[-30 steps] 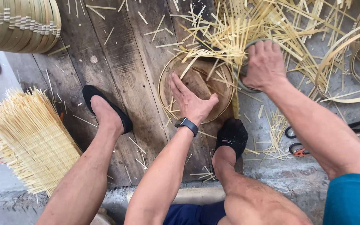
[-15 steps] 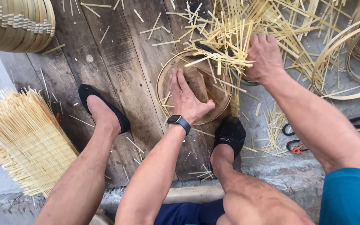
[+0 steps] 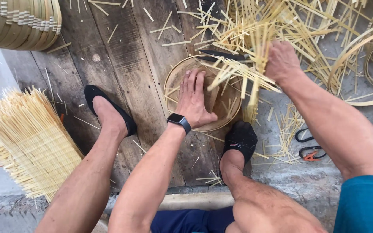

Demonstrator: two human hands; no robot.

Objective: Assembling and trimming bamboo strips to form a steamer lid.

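My left hand (image 3: pixel 194 100) lies flat with fingers spread inside a round shallow bamboo tray (image 3: pixel 174 79) on the dark wooden boards; a black watch (image 3: pixel 178 121) is on its wrist. My right hand (image 3: pixel 282 61) is closed around a bunch of thin bamboo strips (image 3: pixel 242 69) and holds them over the tray's far right side. The strips fan out downward and to the left across the tray. A dark blade-like strip (image 3: pixel 221 55) lies across the tray's upper rim.
A bundle of fine bamboo sticks (image 3: pixel 26 138) lies at the left. Stacked woven trays (image 3: pixel 18 21) sit at top left. Loose strips and curved bamboo hoops (image 3: pixel 359 64) cover the upper right. Scissors (image 3: pixel 309 144) lie on the right. My feet in black shoes (image 3: pixel 109 110) flank the tray.
My right hand has drawn a bunch of strips from the pile toward the tray. My left hand has slid a little deeper into the tray.
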